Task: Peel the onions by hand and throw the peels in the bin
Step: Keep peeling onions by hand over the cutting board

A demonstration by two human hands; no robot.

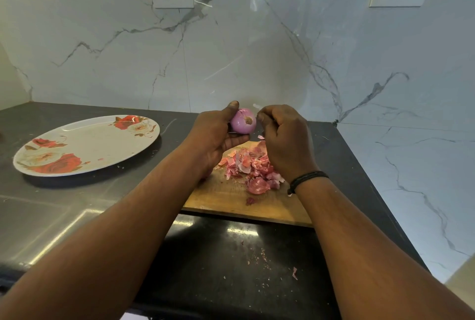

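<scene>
Peels (250, 168) on board (231, 198), plate (87, 144) left, onion (243, 121) above board

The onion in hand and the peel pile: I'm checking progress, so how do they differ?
The onion is whole, smooth, purple, held above the counter by the left hand; the peel pile is loose, crumpled pinkish flakes lying on the cutting board. Both are reddish onion matter.

A: Where could hands pass on the table (102, 198)?

B: The bare stretch between the flowered plate (87, 144) on the left and the cutting board (231, 196) is open, and so is the near dark surface, with only scraps on it.

A: And what blocks?

B: The peel pile (250, 168) covers the board's far middle. The marble walls (385, 139) close the far side and the right.
</scene>
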